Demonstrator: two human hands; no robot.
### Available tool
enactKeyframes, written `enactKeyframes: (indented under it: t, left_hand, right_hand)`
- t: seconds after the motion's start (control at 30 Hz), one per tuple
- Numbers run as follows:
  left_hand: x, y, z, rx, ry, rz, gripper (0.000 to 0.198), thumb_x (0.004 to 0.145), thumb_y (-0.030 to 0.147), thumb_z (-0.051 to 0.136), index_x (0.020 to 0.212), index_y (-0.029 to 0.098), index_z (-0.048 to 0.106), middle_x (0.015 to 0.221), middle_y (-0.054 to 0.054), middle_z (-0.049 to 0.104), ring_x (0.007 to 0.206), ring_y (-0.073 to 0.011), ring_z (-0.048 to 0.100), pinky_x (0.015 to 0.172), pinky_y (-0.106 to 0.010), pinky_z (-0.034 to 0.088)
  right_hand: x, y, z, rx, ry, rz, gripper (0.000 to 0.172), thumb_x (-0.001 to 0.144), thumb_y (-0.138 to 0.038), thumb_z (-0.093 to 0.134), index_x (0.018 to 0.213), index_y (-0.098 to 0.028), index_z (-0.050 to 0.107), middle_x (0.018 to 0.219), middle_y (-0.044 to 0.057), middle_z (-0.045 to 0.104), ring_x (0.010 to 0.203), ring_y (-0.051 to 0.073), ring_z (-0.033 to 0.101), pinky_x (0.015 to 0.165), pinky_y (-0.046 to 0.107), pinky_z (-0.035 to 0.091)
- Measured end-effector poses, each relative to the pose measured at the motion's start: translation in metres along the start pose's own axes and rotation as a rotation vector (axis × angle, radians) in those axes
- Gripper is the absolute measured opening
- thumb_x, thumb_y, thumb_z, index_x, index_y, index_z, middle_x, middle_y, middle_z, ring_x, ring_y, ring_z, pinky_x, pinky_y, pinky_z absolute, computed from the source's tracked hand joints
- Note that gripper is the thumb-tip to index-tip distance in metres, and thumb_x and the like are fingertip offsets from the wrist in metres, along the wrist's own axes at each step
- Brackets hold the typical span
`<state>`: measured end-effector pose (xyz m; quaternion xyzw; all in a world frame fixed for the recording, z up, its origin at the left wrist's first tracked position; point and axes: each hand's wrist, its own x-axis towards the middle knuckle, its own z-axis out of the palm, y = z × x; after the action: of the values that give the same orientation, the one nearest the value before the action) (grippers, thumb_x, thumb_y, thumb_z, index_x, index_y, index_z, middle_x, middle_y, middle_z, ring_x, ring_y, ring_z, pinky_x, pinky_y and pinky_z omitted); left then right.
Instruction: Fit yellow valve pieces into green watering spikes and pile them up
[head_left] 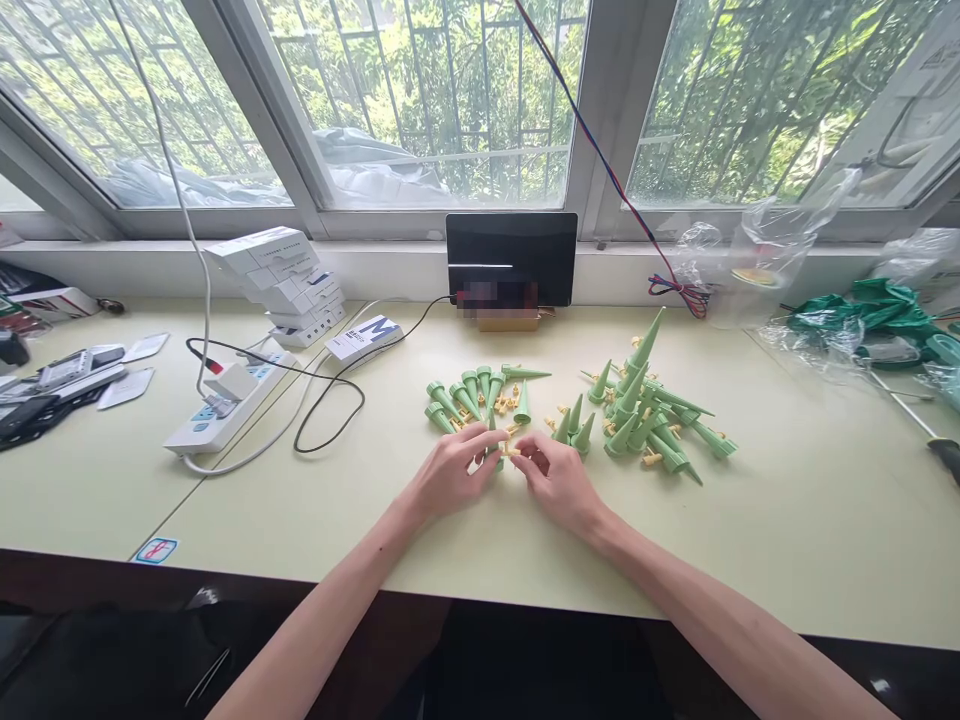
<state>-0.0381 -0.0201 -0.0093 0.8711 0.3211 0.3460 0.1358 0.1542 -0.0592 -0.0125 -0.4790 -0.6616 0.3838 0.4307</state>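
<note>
My left hand and my right hand meet at the middle of the pale desk. Between the fingertips sit a green cone spike, gripped by the left fingers, and a small beige plastic piece, pinched by the right. Just beyond the hands lies a row of green spikes with several beige pieces among them. A larger heap of green spikes lies to the right of them.
A dark tablet leans on the window sill behind. At left are a white power strip with cables, stacked white boxes and a small box. Plastic bags and green parts sit at right.
</note>
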Motion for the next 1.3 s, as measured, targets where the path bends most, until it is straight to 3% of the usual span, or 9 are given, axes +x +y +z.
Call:
enactKeyframes:
  t: [0.27, 0.53, 0.73, 0.87, 1.3]
  left_hand:
    - [0.0014, 0.0021, -0.0011, 0.012, -0.039, 0.009, 0.02, 0.093, 0.017, 0.051, 0.108, 0.019, 0.064, 0.079, -0.002, 0.055, 0.059, -0.0099, 0.047, 0.056, -0.023, 0.041]
    - [0.0018, 0.0044, -0.001, -0.033, -0.047, 0.013, 0.02, 0.092, 0.015, 0.051, 0.107, 0.019, 0.064, 0.079, -0.003, 0.054, 0.062, -0.0106, 0.047, 0.058, -0.023, 0.041]
    - [0.0012, 0.003, -0.0006, -0.021, -0.03, -0.018, 0.019, 0.092, 0.017, 0.052, 0.106, 0.019, 0.065, 0.079, -0.002, 0.054, 0.06, -0.01, 0.047, 0.056, -0.022, 0.04]
    - [0.0008, 0.002, -0.0006, -0.005, -0.024, -0.018, 0.019, 0.092, 0.017, 0.052, 0.106, 0.019, 0.065, 0.08, -0.002, 0.055, 0.06, -0.0099, 0.047, 0.056, -0.022, 0.041]
    - [0.0015, 0.0046, -0.0009, -0.011, -0.04, 0.01, 0.019, 0.092, 0.016, 0.05, 0.104, 0.018, 0.065, 0.078, -0.003, 0.054, 0.06, -0.0105, 0.046, 0.056, -0.023, 0.04]
  right_hand:
    - [0.0004, 0.0056, 0.0003, -0.082, -0.013, -0.038, 0.029, 0.098, -0.037, 0.045, 0.083, -0.018, 0.06, 0.065, 0.0, 0.058, 0.055, 0.013, 0.049, 0.053, 0.025, 0.039]
    - [0.0015, 0.0028, -0.0013, -0.119, -0.031, -0.032, 0.041, 0.1, -0.039, 0.04, 0.066, -0.018, 0.052, 0.057, -0.002, 0.052, 0.051, 0.012, 0.044, 0.053, 0.025, 0.035]
    - [0.0001, 0.0025, -0.0006, -0.073, -0.036, -0.024, 0.026, 0.097, -0.04, 0.047, 0.093, -0.018, 0.06, 0.069, 0.0, 0.06, 0.052, 0.012, 0.05, 0.051, 0.025, 0.038]
    - [-0.0002, 0.0035, 0.0, -0.063, -0.037, -0.038, 0.019, 0.095, -0.036, 0.052, 0.094, -0.018, 0.059, 0.081, 0.003, 0.064, 0.055, 0.012, 0.054, 0.053, 0.025, 0.041]
    - [0.0003, 0.002, -0.0008, -0.131, -0.053, -0.068, 0.038, 0.099, -0.037, 0.042, 0.07, -0.018, 0.056, 0.059, -0.002, 0.051, 0.053, 0.012, 0.042, 0.053, 0.025, 0.035]
